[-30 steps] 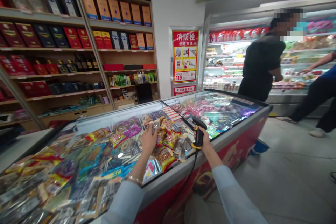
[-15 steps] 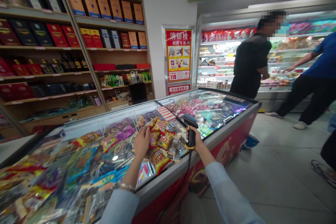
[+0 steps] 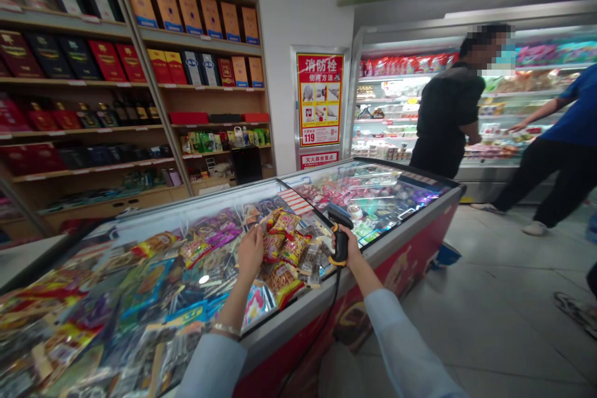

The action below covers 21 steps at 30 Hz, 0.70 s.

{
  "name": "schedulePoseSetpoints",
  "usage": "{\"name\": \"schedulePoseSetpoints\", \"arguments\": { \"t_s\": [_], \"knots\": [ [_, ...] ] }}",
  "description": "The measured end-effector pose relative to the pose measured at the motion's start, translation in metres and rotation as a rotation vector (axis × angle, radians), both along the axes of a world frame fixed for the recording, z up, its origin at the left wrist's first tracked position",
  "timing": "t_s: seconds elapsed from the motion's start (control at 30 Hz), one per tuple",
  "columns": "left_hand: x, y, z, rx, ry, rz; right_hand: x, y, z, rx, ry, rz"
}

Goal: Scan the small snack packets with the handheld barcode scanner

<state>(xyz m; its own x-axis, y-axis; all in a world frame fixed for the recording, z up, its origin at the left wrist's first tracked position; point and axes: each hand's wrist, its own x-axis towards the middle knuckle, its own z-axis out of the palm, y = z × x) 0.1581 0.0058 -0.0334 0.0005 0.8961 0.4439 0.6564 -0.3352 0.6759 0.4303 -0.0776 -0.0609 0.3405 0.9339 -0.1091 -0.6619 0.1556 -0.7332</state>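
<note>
My right hand [image 3: 351,249] is wrapped round a black and yellow barcode scanner [image 3: 341,244], whose cord hangs down in front of the chest freezer [image 3: 321,317]. The scanner's head is above the freezer top, to the right of a pile of red and yellow snack packets [image 3: 295,250]. At the pile's left side is my left hand [image 3: 250,253], its fingers curled together; what they hold, if anything, is hidden. Small grey and clear packets [image 3: 311,259] lie between the pile and the scanner. A bracelet [image 3: 227,329] circles my left wrist.
Many colourful packets [image 3: 153,286] fill the freezer's left side. Shelves of boxes [image 3: 170,6] stand behind it. At right, one person in black [image 3: 443,112] and another in blue [image 3: 571,112] are by a lit refrigerated display [image 3: 392,118]. A red fire-hydrant notice [image 3: 321,99] hangs between.
My left fingers are drawn closer together beside the snack packets. My right hand keeps the scanner in nearly the same place. The view has shifted slightly.
</note>
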Motion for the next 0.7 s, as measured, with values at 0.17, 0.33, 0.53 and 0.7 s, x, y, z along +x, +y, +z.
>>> {"name": "schedulePoseSetpoints", "arguments": {
  "t_s": [0.17, 0.33, 0.53, 0.7],
  "knots": [
    [-0.0001, 0.0006, -0.0007, -0.011, -0.002, -0.005, 0.0002, 0.0001, -0.0006, 0.009, 0.007, -0.002],
    [-0.0002, -0.0004, -0.0004, -0.001, 0.017, -0.018, 0.0003, 0.0003, -0.0007, 0.017, -0.001, -0.006],
    [0.0008, -0.0021, -0.001, 0.007, 0.053, -0.024, 0.0017, 0.0012, -0.0019, 0.022, -0.003, -0.011],
    [0.0005, -0.0024, -0.0007, 0.003, 0.073, -0.027, 0.001, 0.0002, -0.0009, 0.011, 0.006, 0.003]
  ]
}}
